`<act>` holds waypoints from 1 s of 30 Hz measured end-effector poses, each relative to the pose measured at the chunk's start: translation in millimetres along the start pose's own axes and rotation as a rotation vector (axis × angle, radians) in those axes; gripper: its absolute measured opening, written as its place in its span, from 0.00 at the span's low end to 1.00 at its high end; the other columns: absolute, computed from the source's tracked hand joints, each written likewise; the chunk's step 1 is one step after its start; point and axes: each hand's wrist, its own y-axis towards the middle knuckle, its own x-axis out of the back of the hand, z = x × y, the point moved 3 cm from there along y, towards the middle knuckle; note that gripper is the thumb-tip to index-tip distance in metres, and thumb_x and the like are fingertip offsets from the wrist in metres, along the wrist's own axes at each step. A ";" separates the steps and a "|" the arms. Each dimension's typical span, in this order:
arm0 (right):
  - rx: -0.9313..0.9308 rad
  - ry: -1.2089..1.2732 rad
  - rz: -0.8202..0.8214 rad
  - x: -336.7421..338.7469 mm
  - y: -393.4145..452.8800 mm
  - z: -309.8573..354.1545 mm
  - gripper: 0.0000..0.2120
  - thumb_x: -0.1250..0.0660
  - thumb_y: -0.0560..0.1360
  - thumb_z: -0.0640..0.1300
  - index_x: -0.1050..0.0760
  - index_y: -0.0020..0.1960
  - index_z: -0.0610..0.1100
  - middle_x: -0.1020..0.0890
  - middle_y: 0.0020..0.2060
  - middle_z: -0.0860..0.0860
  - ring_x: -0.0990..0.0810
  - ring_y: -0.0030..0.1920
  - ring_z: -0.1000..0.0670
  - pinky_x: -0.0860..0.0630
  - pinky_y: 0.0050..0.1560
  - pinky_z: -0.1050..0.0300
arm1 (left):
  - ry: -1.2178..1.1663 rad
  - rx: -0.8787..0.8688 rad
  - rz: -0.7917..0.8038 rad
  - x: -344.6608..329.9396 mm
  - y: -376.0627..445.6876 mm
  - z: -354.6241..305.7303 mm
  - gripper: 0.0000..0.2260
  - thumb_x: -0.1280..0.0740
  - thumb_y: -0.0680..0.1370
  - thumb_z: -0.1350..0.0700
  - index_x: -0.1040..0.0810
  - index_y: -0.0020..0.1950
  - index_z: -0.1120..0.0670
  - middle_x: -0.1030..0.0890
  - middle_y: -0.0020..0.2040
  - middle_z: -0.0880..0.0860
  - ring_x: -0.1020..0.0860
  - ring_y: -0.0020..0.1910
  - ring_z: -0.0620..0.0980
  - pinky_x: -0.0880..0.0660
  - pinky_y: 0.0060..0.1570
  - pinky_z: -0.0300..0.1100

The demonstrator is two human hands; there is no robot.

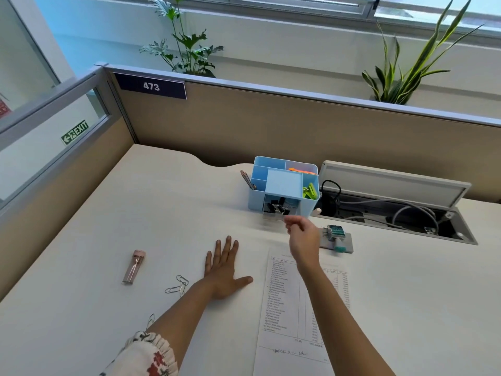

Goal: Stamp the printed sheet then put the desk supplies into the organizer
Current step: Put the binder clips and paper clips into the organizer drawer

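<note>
A light blue organizer [254, 197] stands at the back of the desk, its small front drawer [274, 209] pulled out with black binder clips inside. My right hand [302, 236] reaches to the drawer, thumb and fingertips pinched at the right end of its clear front lip. My left hand [223, 267] lies flat on the desk, fingers spread, holding nothing. The printed sheet [287, 308] lies under my right forearm. A teal stamp [334, 234] rests on a grey pad [348, 244] just right of my right hand.
Loose paper clips [179, 284] and a pink capped tube [133, 267] lie left of my left hand. Pencils [246, 179], green clips [310, 191] and an orange item [301, 170] sit in the organizer. An open cable tray [393, 213] lies to the right, with partition walls behind and left.
</note>
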 end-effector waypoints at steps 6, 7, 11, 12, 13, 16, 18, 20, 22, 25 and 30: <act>0.214 -0.378 -0.001 -12.3 3.2 -16.7 0.15 0.43 0.79 0.33 0.19 0.57 0.43 0.18 0.55 0.49 0.22 0.55 0.52 0.29 0.56 0.63 | 0.009 0.007 0.006 0.7 -0.2 -0.9 0.46 0.41 0.76 0.32 0.70 0.77 0.48 0.75 0.75 0.47 0.75 0.74 0.51 0.69 0.74 0.53; 0.242 -0.412 0.009 -13.8 7.2 -17.0 0.15 0.42 0.79 0.33 0.20 0.58 0.43 0.19 0.56 0.49 0.22 0.57 0.51 0.30 0.57 0.63 | 0.010 0.008 0.009 0.9 -0.2 -0.9 0.46 0.41 0.76 0.32 0.70 0.77 0.49 0.75 0.75 0.47 0.75 0.74 0.51 0.69 0.74 0.53; 0.289 -0.470 0.050 -19.1 25.5 -12.2 0.15 0.40 0.77 0.32 0.22 0.59 0.44 0.20 0.57 0.48 0.23 0.58 0.49 0.30 0.59 0.61 | 0.015 0.009 0.020 1.1 0.1 -1.1 0.46 0.41 0.76 0.32 0.70 0.77 0.49 0.75 0.75 0.47 0.75 0.73 0.51 0.69 0.73 0.54; 0.305 -0.476 0.060 -21.0 29.8 -9.9 0.15 0.39 0.77 0.32 0.22 0.59 0.44 0.21 0.57 0.48 0.23 0.58 0.49 0.29 0.59 0.61 | 0.017 0.009 0.023 1.0 0.2 -1.2 0.46 0.41 0.76 0.32 0.71 0.77 0.49 0.76 0.74 0.47 0.75 0.73 0.51 0.69 0.74 0.54; 0.322 -0.479 0.072 -23.0 33.6 -7.5 0.15 0.39 0.77 0.31 0.22 0.58 0.44 0.21 0.56 0.48 0.23 0.58 0.49 0.29 0.59 0.61 | 0.019 0.009 0.025 1.0 0.4 -1.3 0.46 0.41 0.76 0.32 0.71 0.77 0.49 0.76 0.74 0.47 0.75 0.73 0.51 0.69 0.74 0.54; 0.334 -0.489 0.104 -28.3 41.6 0.0 0.13 0.39 0.78 0.30 0.23 0.56 0.43 0.21 0.56 0.48 0.23 0.57 0.50 0.31 0.57 0.65 | 0.024 0.009 0.026 0.9 0.8 -1.2 0.46 0.41 0.76 0.32 0.71 0.77 0.49 0.76 0.75 0.48 0.75 0.73 0.51 0.69 0.74 0.54; 0.335 -0.497 0.115 -32.4 43.7 2.9 0.13 0.40 0.79 0.31 0.24 0.58 0.43 0.21 0.58 0.48 0.24 0.58 0.51 0.31 0.56 0.66 | 0.023 0.010 0.029 0.9 0.9 -0.7 0.46 0.41 0.76 0.32 0.71 0.77 0.49 0.76 0.75 0.48 0.75 0.73 0.52 0.69 0.74 0.54; 0.342 -0.502 0.121 -35.6 43.2 1.8 0.14 0.39 0.79 0.31 0.25 0.60 0.44 0.21 0.60 0.48 0.24 0.60 0.50 0.31 0.57 0.66 | 0.025 0.010 0.030 1.1 0.4 -0.6 0.46 0.41 0.76 0.33 0.71 0.77 0.49 0.76 0.75 0.48 0.75 0.73 0.52 0.69 0.74 0.54; 0.368 -0.523 0.135 -36.6 41.4 -3.0 0.17 0.39 0.78 0.31 0.26 0.63 0.45 0.22 0.63 0.49 0.24 0.62 0.49 0.32 0.59 0.65 | 0.024 0.010 0.029 1.0 0.5 -0.7 0.46 0.41 0.76 0.33 0.71 0.77 0.49 0.76 0.75 0.48 0.75 0.73 0.52 0.69 0.74 0.54; 0.394 -0.576 0.184 -34.8 39.6 -16.4 0.18 0.40 0.78 0.31 0.26 0.64 0.45 0.23 0.64 0.48 0.25 0.63 0.47 0.31 0.62 0.61 | 0.022 0.007 0.028 0.9 1.1 -1.3 0.46 0.41 0.76 0.33 0.71 0.77 0.49 0.76 0.75 0.48 0.75 0.73 0.52 0.69 0.73 0.54; 0.301 -0.711 0.177 -37.7 38.5 -39.3 0.24 0.38 0.78 0.36 0.35 0.72 0.46 0.25 0.66 0.46 0.27 0.65 0.45 0.27 0.64 0.50 | 0.023 0.008 0.028 0.7 1.4 -1.0 0.46 0.41 0.76 0.33 0.71 0.77 0.49 0.75 0.75 0.48 0.75 0.74 0.52 0.69 0.73 0.54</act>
